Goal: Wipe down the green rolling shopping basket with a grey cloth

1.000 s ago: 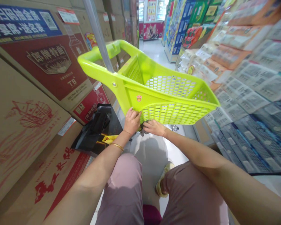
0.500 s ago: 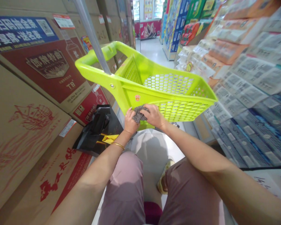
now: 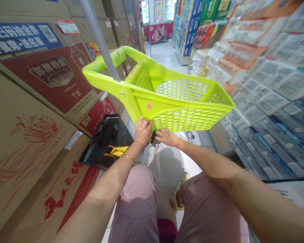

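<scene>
A lime-green shopping basket with a honeycomb-pattern side and a metal pole through its handle end stands tilted in front of me. My left hand is curled around the lower edge of the basket's near side, below a small red sticker. Just to its right, my right hand is closed on a dark grey cloth at the basket's bottom edge. Part of the cloth hangs below the fingers. The right fingertips are partly hidden under the basket.
Stacked cardboard cartons line the left side. A black bag with a yellow piece leans there near my left forearm. Packaged goods fill the right side. An aisle floor runs ahead between shelves.
My right hand has moved down with the cloth, from the basket's side to its bottom edge. My left hand has shifted slightly downward and stays at the basket, now apart from most of the cloth.
</scene>
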Demonstrator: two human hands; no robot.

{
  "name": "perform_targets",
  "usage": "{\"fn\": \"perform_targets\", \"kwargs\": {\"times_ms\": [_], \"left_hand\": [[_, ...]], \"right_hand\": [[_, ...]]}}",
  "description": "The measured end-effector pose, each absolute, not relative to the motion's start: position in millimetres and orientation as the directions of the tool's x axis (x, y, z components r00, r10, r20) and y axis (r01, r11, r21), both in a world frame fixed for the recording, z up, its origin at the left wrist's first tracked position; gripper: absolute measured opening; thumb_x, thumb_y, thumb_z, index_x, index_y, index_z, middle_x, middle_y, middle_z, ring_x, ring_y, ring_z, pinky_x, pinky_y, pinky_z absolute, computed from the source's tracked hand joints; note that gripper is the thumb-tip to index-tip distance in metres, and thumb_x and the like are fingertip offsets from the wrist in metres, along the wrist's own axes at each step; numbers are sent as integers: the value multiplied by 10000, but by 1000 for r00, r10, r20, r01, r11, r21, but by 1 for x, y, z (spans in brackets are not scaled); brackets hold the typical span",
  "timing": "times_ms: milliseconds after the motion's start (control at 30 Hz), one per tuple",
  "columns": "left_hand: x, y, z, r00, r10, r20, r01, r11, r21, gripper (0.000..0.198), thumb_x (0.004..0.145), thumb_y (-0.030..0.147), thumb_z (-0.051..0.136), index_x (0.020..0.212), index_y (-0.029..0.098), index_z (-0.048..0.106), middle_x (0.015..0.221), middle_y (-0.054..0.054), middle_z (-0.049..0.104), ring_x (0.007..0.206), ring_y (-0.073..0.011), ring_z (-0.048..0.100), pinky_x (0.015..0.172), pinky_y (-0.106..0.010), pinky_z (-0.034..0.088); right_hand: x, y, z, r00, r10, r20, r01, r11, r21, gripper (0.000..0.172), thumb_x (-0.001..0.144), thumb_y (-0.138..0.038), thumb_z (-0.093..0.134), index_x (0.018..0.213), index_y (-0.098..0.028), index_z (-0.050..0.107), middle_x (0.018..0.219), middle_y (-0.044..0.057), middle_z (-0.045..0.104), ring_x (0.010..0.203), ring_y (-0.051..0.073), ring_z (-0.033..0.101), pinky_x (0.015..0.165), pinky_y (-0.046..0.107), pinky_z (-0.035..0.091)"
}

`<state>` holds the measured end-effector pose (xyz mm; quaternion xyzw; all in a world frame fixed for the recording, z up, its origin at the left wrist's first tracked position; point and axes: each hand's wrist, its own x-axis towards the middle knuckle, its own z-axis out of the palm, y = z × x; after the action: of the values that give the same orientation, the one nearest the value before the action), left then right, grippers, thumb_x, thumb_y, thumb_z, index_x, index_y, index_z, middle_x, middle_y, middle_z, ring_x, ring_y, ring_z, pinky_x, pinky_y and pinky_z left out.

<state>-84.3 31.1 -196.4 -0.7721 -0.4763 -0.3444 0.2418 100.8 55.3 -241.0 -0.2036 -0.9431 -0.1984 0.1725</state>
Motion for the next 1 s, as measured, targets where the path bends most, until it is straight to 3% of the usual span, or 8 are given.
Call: {"fn": "perform_targets", "kwargs": {"times_ms": [133,333,567,700,833,1000], "left_hand": [[-84,30,-196,320,586,745,905,-422,-57,287,866,157,428,1062,181,636,831,-63,618,852,-188,587,1002,-482,402],[-83,30,-192,361,600,713,877,-479,-41,271,893,178,401,1006,164,647,853,-87,637,917,-210,593,991,-453,409],[-85,32,-199,383,610,694,882,-465,-77,232,871,219,438,815,166,657,931,-113,627,972,-225,564,832,-384,468],[-86,31,-197,406,599,690,866,-493,-82,245,885,233,428,828,166,657,932,-107,613,989,-222,546,847,-376,456],[-86,31,-192,412,603,683,863,-500,-79,278,911,236,389,1006,157,637,899,-102,605,976,-217,543,831,-370,451],[-84,32,-191,394,604,693,875,-478,-82,282,899,191,377,1003,153,637,850,-93,593,896,-206,547,784,-364,446]], "right_hand": [[103,55,-238,-877,311,367,427,854,296,193,898,-194,465,975,-243,635,1037,45,599,844,150,443,724,297,300],[101,60,-198,-749,448,489,592,784,189,245,921,-259,429,1043,-259,641,1060,59,590,870,163,451,761,308,308],[104,62,-178,-602,519,607,697,713,82,287,912,-271,407,1020,-250,673,1082,67,581,950,188,456,814,326,330],[100,65,-195,-643,504,577,680,722,129,271,911,-270,414,1012,-270,666,1048,55,592,900,176,457,780,315,326],[97,63,-218,-711,454,536,627,755,191,256,913,-231,416,1006,-269,651,1065,60,592,897,170,445,773,312,314],[101,54,-240,-854,315,414,438,865,246,188,895,-197,469,953,-248,639,1059,55,593,861,153,434,725,298,299]]}}
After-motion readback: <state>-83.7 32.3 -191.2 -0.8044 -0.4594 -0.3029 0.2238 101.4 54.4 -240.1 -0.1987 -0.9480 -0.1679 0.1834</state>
